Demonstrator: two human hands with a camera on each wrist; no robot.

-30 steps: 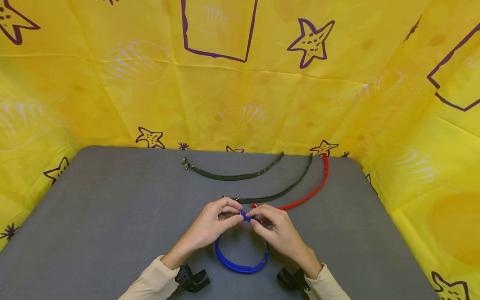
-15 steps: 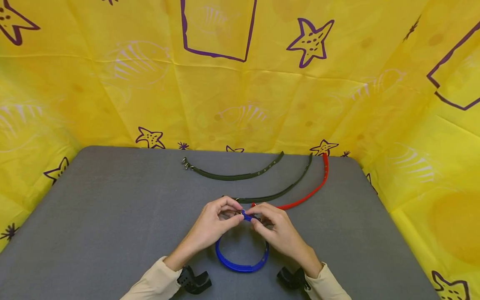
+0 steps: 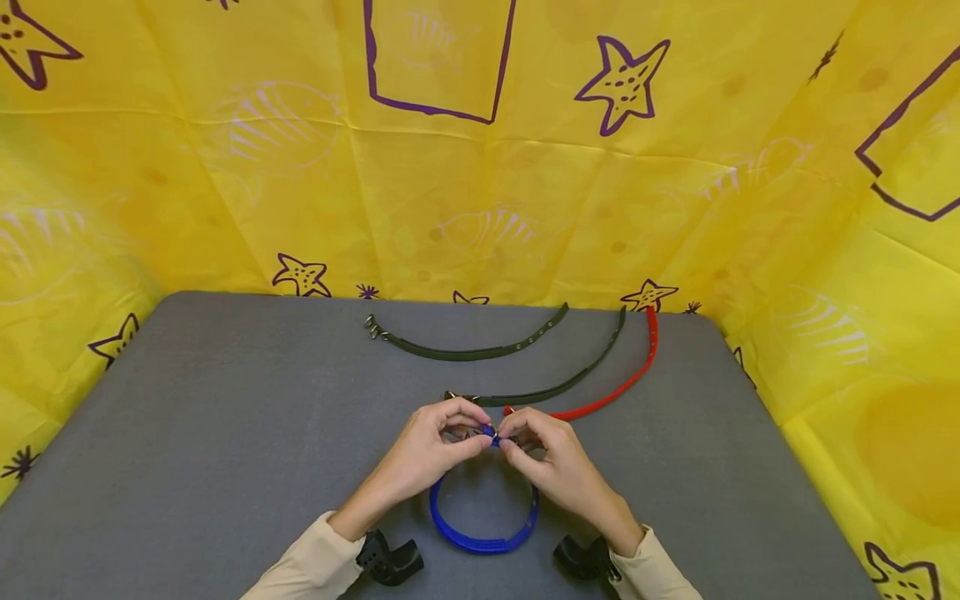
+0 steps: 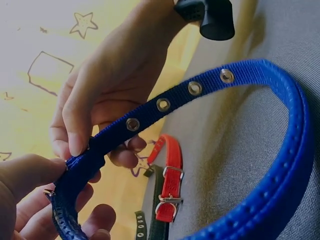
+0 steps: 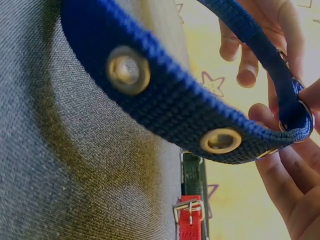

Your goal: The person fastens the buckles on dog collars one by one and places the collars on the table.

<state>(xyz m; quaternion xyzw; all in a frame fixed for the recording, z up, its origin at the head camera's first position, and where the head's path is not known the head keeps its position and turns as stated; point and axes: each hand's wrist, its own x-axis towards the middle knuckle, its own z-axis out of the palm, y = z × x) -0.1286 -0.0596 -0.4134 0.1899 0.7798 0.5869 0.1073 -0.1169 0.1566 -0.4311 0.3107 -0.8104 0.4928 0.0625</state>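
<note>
A blue dog collar (image 3: 483, 546) with metal eyelets is bent into a loop over the table, its two ends meeting at the fingertips. My left hand (image 3: 431, 446) pinches the buckle end between thumb and fingers. Opposite it, my right hand (image 3: 558, 457) pinches the collar close by, thumb and forefinger on the strap. In the left wrist view, the eyelet strap (image 4: 175, 98) runs up to the joined part between both hands. A metal ring (image 5: 311, 117) circles the blue strap at the fingertips in the right wrist view. Fingers partly hide the buckle.
Behind the hands lie a red collar (image 3: 615, 394) and a dark green collar (image 3: 536, 396), with another green collar (image 3: 461, 356) farther back. They rest on the grey table (image 3: 225, 433). A yellow patterned cloth (image 3: 420, 183) stands around its back and sides.
My fingertips have drawn closer together, and less blue strap shows between them. The right fingers have shifted their pinch slightly. The collar's loop hangs a little lower in view.
</note>
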